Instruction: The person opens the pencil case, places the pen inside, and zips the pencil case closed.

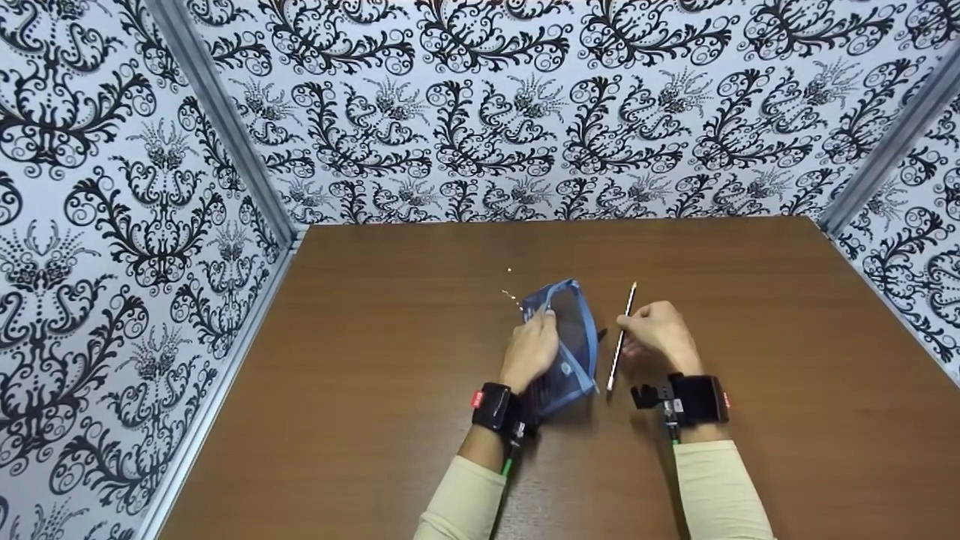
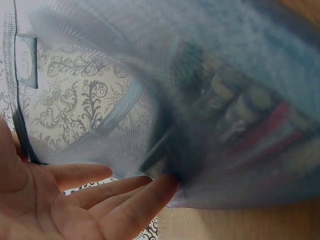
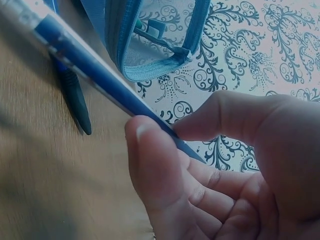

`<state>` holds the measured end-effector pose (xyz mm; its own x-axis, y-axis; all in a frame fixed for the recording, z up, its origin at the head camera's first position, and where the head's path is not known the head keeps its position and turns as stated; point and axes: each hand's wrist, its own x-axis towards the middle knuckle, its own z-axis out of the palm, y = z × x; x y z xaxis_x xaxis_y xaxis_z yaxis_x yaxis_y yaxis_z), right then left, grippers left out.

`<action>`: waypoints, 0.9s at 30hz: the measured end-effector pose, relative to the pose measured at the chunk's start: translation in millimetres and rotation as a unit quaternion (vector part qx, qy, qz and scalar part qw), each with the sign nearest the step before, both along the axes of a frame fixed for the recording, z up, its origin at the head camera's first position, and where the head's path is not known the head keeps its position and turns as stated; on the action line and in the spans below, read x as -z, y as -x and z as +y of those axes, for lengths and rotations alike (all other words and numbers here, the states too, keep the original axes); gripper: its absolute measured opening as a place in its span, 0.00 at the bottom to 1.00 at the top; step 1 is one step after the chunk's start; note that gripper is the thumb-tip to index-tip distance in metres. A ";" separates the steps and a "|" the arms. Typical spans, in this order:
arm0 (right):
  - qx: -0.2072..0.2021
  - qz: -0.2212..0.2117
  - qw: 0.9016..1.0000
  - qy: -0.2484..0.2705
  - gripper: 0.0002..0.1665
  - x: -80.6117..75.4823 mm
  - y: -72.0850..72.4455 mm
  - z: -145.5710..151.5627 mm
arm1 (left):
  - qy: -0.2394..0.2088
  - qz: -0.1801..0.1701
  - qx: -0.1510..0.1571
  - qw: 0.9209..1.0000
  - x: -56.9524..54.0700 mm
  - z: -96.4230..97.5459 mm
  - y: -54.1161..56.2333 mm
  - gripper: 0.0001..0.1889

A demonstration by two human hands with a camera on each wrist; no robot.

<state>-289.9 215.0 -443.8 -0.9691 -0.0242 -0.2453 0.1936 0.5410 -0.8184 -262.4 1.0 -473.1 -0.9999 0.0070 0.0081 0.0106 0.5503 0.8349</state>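
Observation:
A translucent blue mesh zip pouch (image 1: 579,322) stands open near the middle of the table, its opening facing right. My left hand (image 1: 531,349) grips it by the near-left side of its rim, with fingers (image 2: 135,210) along the mesh in the left wrist view. Blurred items, one of them red (image 2: 265,130), show through the mesh. Just right of the pouch, my right hand (image 1: 660,334) pinches a slim dark pencil (image 1: 616,360) with a light stripe between thumb and finger. A pen with a black end (image 3: 75,100) lies on the table beside the pouch.
The brown wooden table (image 1: 360,360) is bordered by black-and-white patterned panels (image 1: 487,112) at the back and sides. Small bright specks (image 1: 511,296) show on the table beyond the pouch. Each wrist carries a black strap with a camera mount.

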 end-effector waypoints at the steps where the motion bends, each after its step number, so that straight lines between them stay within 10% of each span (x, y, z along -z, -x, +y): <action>1: 0.002 0.003 1.000 0.001 0.14 -0.1 0.0 0.2 | 0.001 0.000 0.000 1.000 0.0 0.1 0.2 0.28; 27: 0.063 0.059 0.996 -0.004 0.19 -7.2 -1.2 1.9 | 0.001 -0.003 -0.006 1.000 -1.4 1.0 -1.1 0.28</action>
<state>-288.6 216.9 -436.6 -0.9864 0.1010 -0.1300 0.1639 0.5248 -0.8353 -261.3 2.1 -471.7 -1.0000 -0.0053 0.0028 -0.0006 0.5519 0.8339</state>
